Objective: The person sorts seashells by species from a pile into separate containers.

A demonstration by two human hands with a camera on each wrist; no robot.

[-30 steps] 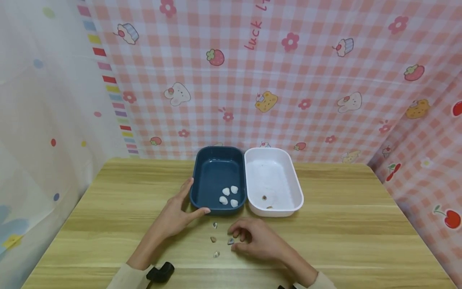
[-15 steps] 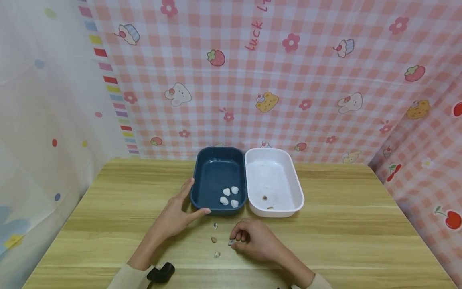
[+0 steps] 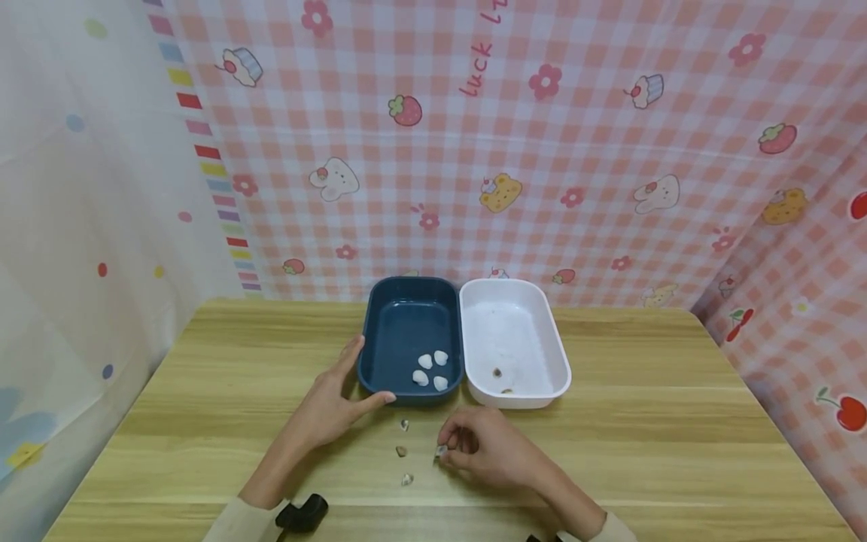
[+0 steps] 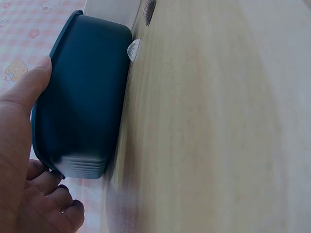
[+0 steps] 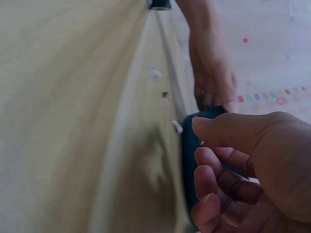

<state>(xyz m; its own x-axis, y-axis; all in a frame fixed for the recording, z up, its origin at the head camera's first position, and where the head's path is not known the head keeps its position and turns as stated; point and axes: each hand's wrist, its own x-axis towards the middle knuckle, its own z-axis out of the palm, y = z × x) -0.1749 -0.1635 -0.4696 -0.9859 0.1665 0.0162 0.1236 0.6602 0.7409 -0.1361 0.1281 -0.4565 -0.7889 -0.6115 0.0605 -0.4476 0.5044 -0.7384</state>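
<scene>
My right hand [image 3: 445,450] pinches a small grey shell [image 3: 440,451] between thumb and fingertips, just above the wooden table [image 3: 650,452] and in front of the two trays. Left of it, three small shells [image 3: 401,451] lie in a row on the table. My left hand [image 3: 339,399] grips the front left corner of the blue tray [image 3: 406,320], thumb along the front wall and fingers up the left side. In the left wrist view the blue tray [image 4: 82,97] sits between thumb and curled fingers. Several white shells [image 3: 430,369] lie in the blue tray.
A white tray [image 3: 552,354] stands against the blue tray's right side with two small brown shells [image 3: 497,372] in it. A black object [image 3: 301,512] sits at the table's near edge by my left sleeve. Patterned cloth walls enclose the table at the back and sides.
The right hand's fingers have closed on the grey shell and shifted slightly right with it. The left hand and both trays have stayed put.
</scene>
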